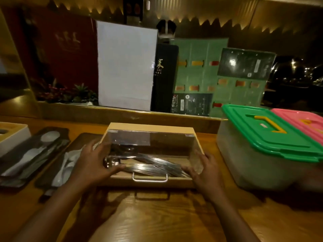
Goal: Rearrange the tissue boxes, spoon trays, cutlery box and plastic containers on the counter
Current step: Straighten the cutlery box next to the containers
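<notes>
Gripping the cutlery box (150,130) by its sides, the left hand (95,160) and right hand (205,173) held it, spoon trays (31,154) left of it on the bench (157,215).

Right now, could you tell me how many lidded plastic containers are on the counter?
2: a green-lidded container right of the cutlery box, and a pink-lidded one behind it, partly cut off; more may sit out of view.
</notes>
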A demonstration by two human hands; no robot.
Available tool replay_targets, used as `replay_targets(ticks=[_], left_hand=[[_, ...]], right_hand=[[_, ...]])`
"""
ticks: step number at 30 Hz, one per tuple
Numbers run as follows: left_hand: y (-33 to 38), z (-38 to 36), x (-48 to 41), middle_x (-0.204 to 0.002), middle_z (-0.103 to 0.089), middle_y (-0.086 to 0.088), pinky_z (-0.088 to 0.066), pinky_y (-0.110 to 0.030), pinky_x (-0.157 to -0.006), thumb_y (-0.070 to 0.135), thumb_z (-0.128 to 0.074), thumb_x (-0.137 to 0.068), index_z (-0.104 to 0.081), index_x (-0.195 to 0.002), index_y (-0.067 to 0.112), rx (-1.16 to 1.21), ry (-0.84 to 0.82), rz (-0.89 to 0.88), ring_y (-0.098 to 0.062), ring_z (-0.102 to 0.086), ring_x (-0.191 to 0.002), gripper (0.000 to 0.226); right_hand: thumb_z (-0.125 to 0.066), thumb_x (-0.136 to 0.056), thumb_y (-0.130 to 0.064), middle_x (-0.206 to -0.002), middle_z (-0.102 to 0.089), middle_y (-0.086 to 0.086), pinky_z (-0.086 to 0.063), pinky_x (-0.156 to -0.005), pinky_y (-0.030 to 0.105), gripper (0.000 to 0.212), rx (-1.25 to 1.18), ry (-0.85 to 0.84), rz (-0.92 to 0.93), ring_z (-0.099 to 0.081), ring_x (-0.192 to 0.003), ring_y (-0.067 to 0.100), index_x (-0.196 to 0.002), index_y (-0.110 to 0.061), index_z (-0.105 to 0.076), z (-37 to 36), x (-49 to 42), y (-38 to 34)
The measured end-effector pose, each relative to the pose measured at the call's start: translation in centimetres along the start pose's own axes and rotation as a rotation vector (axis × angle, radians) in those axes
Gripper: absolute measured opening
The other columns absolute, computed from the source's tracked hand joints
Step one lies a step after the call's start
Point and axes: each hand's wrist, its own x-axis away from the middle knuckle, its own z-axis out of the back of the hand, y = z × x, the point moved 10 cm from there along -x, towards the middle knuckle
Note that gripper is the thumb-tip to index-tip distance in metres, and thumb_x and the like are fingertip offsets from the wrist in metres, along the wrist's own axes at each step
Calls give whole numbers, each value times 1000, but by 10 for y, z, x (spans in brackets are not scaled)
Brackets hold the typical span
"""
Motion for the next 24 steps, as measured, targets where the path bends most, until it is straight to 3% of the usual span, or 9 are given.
replay_targets(ticks=[6, 8, 10, 12, 15, 18, 24], left_hand=[[3, -10, -6, -132, -59, -14, -48, -49, -86, 60, -82, -53, -51, -137, 31, 80, 52, -82, -37, -56, -115, 95], [10, -9, -7, -131, -59, -15, -49, -49, -84, 66, -77, -51, -48, -132, 50, 99, 63, -104, -37, -57, -113, 88], [13, -14, -11, -136, -57, -14, -50, -49, -84, 70, -75, -51, -30, -116, 77, 110, 48, -120, -38, -56, -116, 80], [14, -21, -15, -141, -53, -13, -51, -51, -86, 68, -78, -51, -24, -110, 83, 108, 20, -102, -38, -54, -121, 81], [24, -33, -22, -125, -61, -5, -47, -39, -79, 71, -76, -52, -47, -124, 60, 65, 0, -123, -28, -56, -110, 78], [40, -48, -31, -110, -62, 0, -41, -31, -71, 77, -67, -51, -58, -126, 36, 48, 3, -145, -12, -49, -89, 85], [70, -82, -46, -108, -61, -4, -40, -29, -62, 79, -63, -51, -55, -131, 33, 67, -16, -155, -12, -48, -83, 92]], right_hand=[[-71, -83, -46, -156, -34, 5, -44, -106, 45, 73, 79, 31, -17, -35, -139, 27, -147, -31, -40, -3, -2, 4], [-70, -84, -45, -156, -33, 3, -44, -106, 44, 72, 83, 37, -27, -35, -140, 25, -148, -33, -37, -2, -3, 6], [-68, -85, -45, -156, -33, 0, -45, -105, 43, 73, 82, 49, -32, -35, -139, 23, -148, -35, -35, 0, -3, 11], [-68, -85, -47, -156, -34, 0, -45, -105, 41, 73, 103, 71, -35, -36, -139, 22, -149, -35, -33, 4, -4, 15], [-66, -85, -51, -157, -32, 0, -38, -109, 38, 73, 139, 106, -64, -31, -141, 21, -149, -34, -35, 14, -3, 24], [-65, -83, -56, -153, -39, 1, -38, -109, 44, 70, 252, 172, -63, -31, -139, 24, -145, -31, -42, 33, -6, 33], [-78, -74, -47, -127, -64, 6, -46, -83, 45, 58, 556, 241, -26, -53, -110, 30, -124, -20, -64, 58, -21, 46]])
